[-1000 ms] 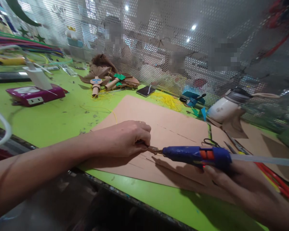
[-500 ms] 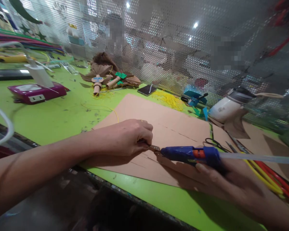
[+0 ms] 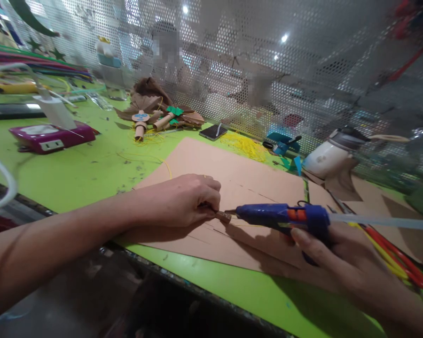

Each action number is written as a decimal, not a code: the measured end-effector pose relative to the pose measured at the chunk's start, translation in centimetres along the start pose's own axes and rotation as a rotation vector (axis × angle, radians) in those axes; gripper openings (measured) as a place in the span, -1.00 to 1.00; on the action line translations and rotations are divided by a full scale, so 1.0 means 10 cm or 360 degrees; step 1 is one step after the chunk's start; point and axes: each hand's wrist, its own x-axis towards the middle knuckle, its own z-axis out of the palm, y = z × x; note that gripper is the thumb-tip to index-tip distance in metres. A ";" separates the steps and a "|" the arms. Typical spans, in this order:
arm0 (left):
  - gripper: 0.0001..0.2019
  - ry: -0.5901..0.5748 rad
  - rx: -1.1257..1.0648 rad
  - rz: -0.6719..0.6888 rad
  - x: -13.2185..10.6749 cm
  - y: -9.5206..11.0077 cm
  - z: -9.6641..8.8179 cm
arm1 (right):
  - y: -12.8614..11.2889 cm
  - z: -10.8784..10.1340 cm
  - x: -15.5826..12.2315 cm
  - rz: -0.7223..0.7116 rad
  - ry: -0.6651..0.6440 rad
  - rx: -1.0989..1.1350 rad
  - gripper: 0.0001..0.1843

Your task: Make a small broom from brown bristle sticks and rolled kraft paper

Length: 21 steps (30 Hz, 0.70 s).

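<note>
Blue and orange, a glue gun [image 3: 264, 214] is held level by the right hand [image 3: 356, 267], its handle clasped between the thumb and fingers that are largely hidden. A pale glue stick [image 3: 384, 221] is seen protruding from its rear. By the left hand [image 3: 193, 199], whose fingers are curled and pinched together, a small brown piece [image 3: 223, 216] is clamped just above a brown paper sheet [image 3: 200, 162]; its free end is met closely by the nozzle, though whether they touch cannot be told. The sheet is marked with dark lines and is spread on a green table [image 3: 102, 173]. Red-handled and yellow-handled tools [image 3: 405, 263] are partly covered by the right hand, and yellow strands [image 3: 245, 145] are heaped beyond the sheet.
</note>
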 end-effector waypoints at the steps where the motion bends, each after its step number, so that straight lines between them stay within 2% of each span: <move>1: -0.85 0.0000 -0.0005 -0.0001 0.00 0.00 0.00 | 0.01 -0.01 0.00 0.0022 0.0064 -0.0034 -0.63; 5: -0.85 -0.0008 -0.0007 -0.0001 0.01 0.00 0.00 | 0.11 -0.05 0.05 0.0134 0.0271 -0.0023 -0.55; 11: -0.84 0.0027 -0.0068 -0.0038 0.01 0.01 -0.01 | 0.34 -0.06 0.18 0.0103 0.0483 -0.0058 -0.57; 14: -0.82 0.0023 -0.0070 -0.0059 -0.01 0.00 0.00 | 0.50 -0.15 0.27 0.0204 0.0636 -0.0082 -0.56; 17: -0.79 0.0052 -0.0065 -0.0096 -0.04 -0.02 0.03 | 0.70 -0.29 0.41 0.0293 0.0698 -0.0216 -0.58; 19: -0.79 0.0060 -0.0062 -0.0101 -0.05 -0.04 0.04 | 0.84 -0.38 0.54 0.0189 0.0747 -0.0448 -0.62; 21: -0.79 0.0066 -0.0056 -0.0104 -0.07 -0.05 0.05 | 0.96 -0.42 0.67 -0.0019 0.0689 -0.0574 -0.64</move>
